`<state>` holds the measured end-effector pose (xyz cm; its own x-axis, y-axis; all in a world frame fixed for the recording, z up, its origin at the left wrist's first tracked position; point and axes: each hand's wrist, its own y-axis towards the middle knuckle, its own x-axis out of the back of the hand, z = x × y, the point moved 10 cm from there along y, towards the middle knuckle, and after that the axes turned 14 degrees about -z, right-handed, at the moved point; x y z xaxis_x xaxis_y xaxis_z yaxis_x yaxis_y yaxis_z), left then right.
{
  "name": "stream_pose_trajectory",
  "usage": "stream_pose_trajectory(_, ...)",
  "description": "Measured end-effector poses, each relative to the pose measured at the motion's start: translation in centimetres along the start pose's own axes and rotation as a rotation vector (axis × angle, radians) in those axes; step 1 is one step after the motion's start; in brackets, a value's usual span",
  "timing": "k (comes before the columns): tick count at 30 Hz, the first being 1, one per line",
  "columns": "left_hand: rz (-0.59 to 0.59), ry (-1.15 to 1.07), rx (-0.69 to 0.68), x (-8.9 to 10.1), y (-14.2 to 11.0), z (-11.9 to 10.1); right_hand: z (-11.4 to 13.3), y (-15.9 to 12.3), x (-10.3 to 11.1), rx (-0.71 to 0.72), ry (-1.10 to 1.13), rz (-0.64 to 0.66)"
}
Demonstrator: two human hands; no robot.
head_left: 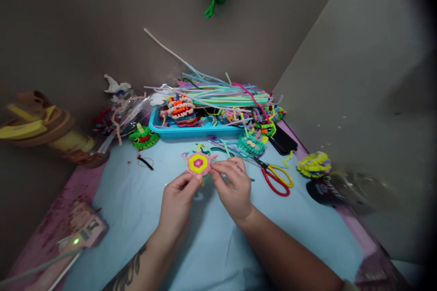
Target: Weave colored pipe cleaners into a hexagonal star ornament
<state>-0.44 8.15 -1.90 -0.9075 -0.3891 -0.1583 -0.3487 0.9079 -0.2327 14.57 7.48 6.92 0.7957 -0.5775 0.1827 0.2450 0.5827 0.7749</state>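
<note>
Held up between both hands is a small pipe-cleaner hexagon [198, 163], ringed in pink and yellow with a pink centre and loose stem ends around its edge. My left hand [179, 198] pinches its lower edge between thumb and fingers. On its right edge, my right hand [234, 184] closes thumb and fingertips at a stem end. Just behind the right hand lie scissors [276, 179] with one red and one yellow handle. A teal pipe-cleaner figure [251, 143] and loose stems sit beyond the hands.
A blue tray [201, 132] heaped with pipe cleaners [221, 93] stands at the back. Left of it is a green figure [144, 137]. At right are a black phone [283, 140], a yellow bundle [314, 164] and a clear cup [358, 188]. A pink device [83, 229] with a cable lies front left.
</note>
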Motion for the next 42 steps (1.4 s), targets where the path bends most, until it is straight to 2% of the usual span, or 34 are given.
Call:
stream_pose_trajectory(3, 0.013, 0.04, -0.018, 0.1, 0.1, -0.1, -1.5, -0.3, -0.5, -0.168, 0.052, 0.046)
stream_pose_trajectory(8, 0.047, 0.15, -0.054, -0.1, 0.4, -0.5, -5.5, -2.4, -2.5, -0.671, 0.287, 0.16)
stream_pose_trajectory(12, 0.082, 0.195, -0.105, -0.5, 0.2, -1.1, -5.9, -3.5, -4.0, -0.91, 0.545, 0.241)
stream_pose_trajectory(15, 0.079, 0.181, -0.105, -0.5, 0.2, -1.1, -5.9, -3.9, -4.2, -1.026, 0.624, 0.247)
stream_pose_trajectory(17, 0.079, 0.166, -0.08, -0.6, 0.2, -0.9, -5.8, -3.6, -3.8, -0.986, 0.582, 0.259)
stream_pose_trajectory(22, 0.044, 0.031, 0.058, -0.3, 0.5, 0.3, -4.3, -1.7, -2.2, -0.609, 0.313, 0.247)
stream_pose_trajectory(24, 0.046, 0.002, 0.102, -0.3, 0.4, 0.8, -3.7, -1.3, -1.7, -0.503, 0.207, 0.213)
stream_pose_trajectory(30, 0.077, 0.025, 0.083, -0.6, 0.0, 0.8, -1.4, -0.4, -0.2, -0.155, 0.018, 0.084)
stream_pose_trajectory(32, 0.079, 0.044, 0.062, -0.7, -0.1, 0.6, -0.9, -0.2, 0.1, -0.087, 0.005, 0.068)
stream_pose_trajectory(34, 0.081, 0.075, 0.033, -0.7, -0.1, 0.1, -0.7, -0.2, 0.2, -0.079, 0.019, 0.065)
stream_pose_trajectory(36, 0.083, 0.117, -0.008, -0.8, -0.2, -0.5, -1.0, -0.2, 0.2, -0.14, 0.058, 0.072)
stream_pose_trajectory(38, 0.08, 0.161, -0.068, -0.8, -0.3, -1.3, -1.9, -0.3, -0.1, -0.279, 0.119, 0.085)
stream_pose_trajectory(42, 0.056, 0.259, -0.231, -0.8, -0.7, -3.1, -4.1, -1.7, -1.6, -0.653, 0.326, 0.152)
